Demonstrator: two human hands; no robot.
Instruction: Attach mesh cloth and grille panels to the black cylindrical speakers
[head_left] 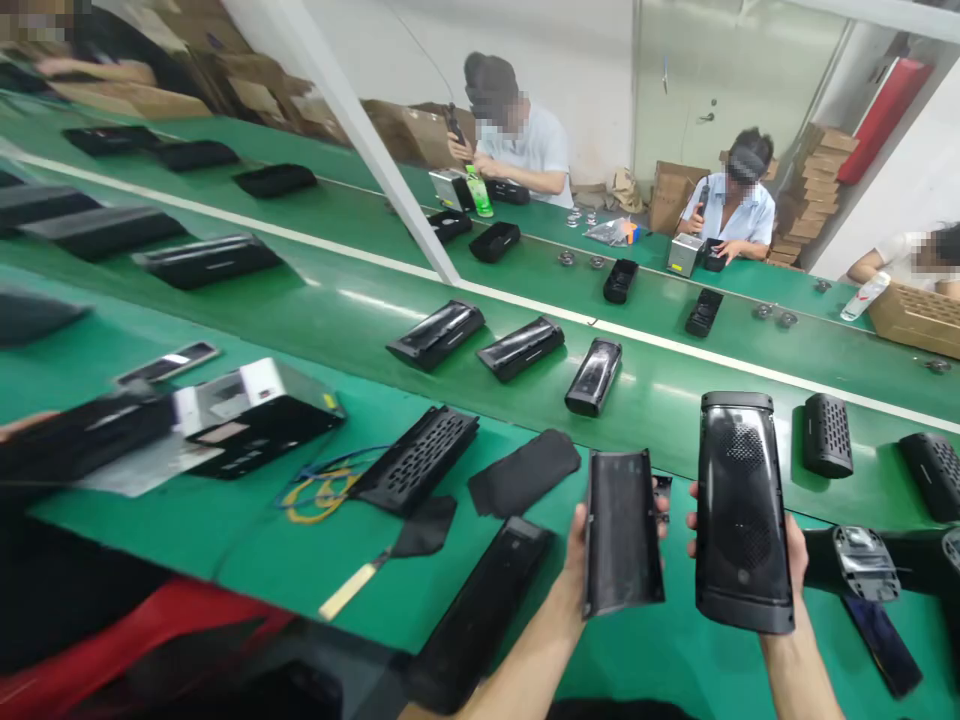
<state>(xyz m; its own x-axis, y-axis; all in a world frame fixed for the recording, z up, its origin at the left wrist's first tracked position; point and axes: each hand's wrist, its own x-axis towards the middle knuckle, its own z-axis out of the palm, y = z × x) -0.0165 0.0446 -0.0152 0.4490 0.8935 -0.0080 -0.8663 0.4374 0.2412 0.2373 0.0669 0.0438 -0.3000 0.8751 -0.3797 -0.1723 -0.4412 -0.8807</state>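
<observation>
My left hand (576, 545) is closed around a thin black curved cover panel (622, 532), held upright above the green bench. My right hand (793, 555) grips a larger black speaker housing (742, 510) with a mesh front, upright just right of the panel. The two parts are side by side and a small gap separates them. On the bench below my left hand lie a flat black panel (480, 610), a black foam pad (523, 472) and a black perforated grille (417, 458).
A green conveyor belt (337, 300) carries several black speaker housings. Across it, two seated people work with tools and small grey boxes. A third person sits at far right by a cardboard box (916, 315). Yellow and blue wires (319, 490) lie on the bench. A grey screwdriver head (862, 560) lies right.
</observation>
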